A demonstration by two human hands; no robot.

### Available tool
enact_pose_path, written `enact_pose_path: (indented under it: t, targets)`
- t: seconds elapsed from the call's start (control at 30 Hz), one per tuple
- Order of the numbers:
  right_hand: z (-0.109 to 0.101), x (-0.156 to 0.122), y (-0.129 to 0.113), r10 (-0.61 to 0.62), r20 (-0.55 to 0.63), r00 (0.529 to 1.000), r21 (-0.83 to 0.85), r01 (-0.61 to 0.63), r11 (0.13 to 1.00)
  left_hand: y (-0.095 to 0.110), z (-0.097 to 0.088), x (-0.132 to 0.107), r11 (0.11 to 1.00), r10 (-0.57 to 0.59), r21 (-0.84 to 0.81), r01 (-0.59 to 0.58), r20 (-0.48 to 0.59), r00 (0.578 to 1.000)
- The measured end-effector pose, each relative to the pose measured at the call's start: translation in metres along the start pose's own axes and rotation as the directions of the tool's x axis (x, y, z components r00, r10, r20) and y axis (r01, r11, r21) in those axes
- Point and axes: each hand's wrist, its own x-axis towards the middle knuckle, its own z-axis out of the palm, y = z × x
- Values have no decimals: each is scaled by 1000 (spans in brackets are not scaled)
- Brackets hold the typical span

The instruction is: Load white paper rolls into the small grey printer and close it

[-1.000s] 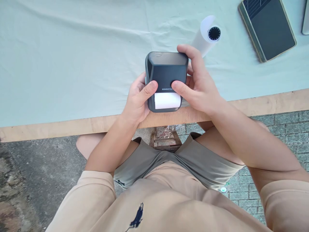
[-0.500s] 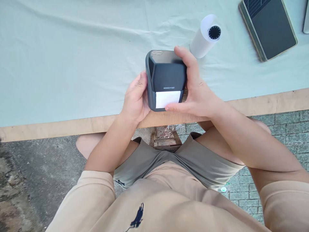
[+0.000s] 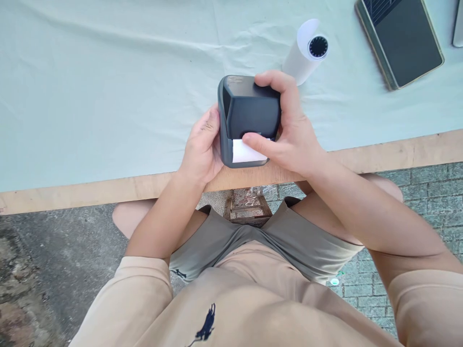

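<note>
A dark label printer (image 3: 254,114) is held between both hands over the table's near edge. White label paper (image 3: 243,152) shows at its lower front. My left hand (image 3: 203,144) grips the printer's left side, with the thumb along the edge and the other fingers hidden beneath. My right hand (image 3: 294,127) wraps the right side, index finger bent over the top. Its thumb lies across the front, at the upper part of the label paper, covering most of the brand lettering. Just beyond the right hand stands a white paper roll (image 3: 301,60) with a black core.
A pale green cloth (image 3: 108,96) covers the table, whose bare wooden edge (image 3: 90,193) runs along the front. At the far right lies a dark-screened device (image 3: 407,43), with part of another grey object (image 3: 458,29) beside it. A wooden stool (image 3: 249,212) shows between the legs.
My right thumb has moved up from the lower edge of the label paper to its top. The right index finger has slid further left over the printer's top. The left hand keeps its grip.
</note>
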Motion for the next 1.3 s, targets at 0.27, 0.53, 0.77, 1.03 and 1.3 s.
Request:
enact_pose_path:
  t: [0.27, 0.53, 0.77, 1.03, 1.3]
  targets:
    - [-9, 3, 12, -96, 181, 979, 50, 88, 995, -1, -4, 3, 997, -43, -67, 39, -58, 997]
    - [-13, 0, 6, -6, 232, 973, 44, -4, 999, 2, -4, 2, 988, -46, -148, 51, 37, 998]
    - [-12, 2, 10, -14, 210, 978, 79, -3, 997, 5, -3, 1, 998, -34, -52, 36, 34, 999]
    - [-12, 1, 14, -69, 221, 973, 100, 48, 994, 5, -3, 2, 997, -43, -64, 45, 39, 998]
    - [-17, 3, 11, -46, 248, 968, 301, -32, 953, 5, -3, -1, 989, -53, -138, 52, -9, 999]
